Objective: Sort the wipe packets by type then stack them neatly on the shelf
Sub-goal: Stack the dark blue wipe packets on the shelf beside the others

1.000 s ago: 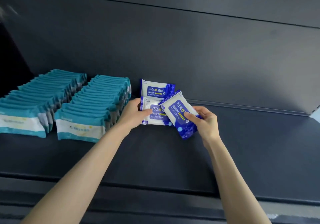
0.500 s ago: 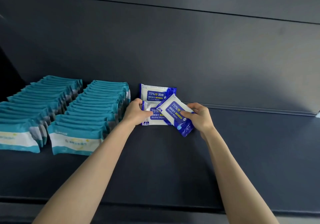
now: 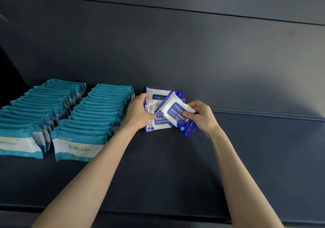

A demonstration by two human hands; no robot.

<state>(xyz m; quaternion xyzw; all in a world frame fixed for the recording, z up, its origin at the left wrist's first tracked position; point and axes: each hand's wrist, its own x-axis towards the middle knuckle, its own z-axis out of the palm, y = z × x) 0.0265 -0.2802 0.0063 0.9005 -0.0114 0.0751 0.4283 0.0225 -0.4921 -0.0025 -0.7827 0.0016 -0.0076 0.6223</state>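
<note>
- On the shelf (image 3: 246, 166), at its left, we see two rows of teal packets (image 3: 98, 115) lined up one behind another, so we judge that type largely sorted.
- Just right of them, the blue packets (image 3: 159, 96) form a short third row near the back wall. Only a few are in it, and we cannot tell how many wait out of view.
- Our left hand (image 3: 137, 113) grips this row's left edge, thumb on the front face, steadying it.
- Our right hand (image 3: 202, 116) pinches the tilted packet (image 3: 173, 112), thumb on its printed face, at the row's front.
- That packet's long axis runs diagonally, back-left to front-right, face toward us. The row's packets run left to right, so we judge it needs squaring before both hands let go.
</note>
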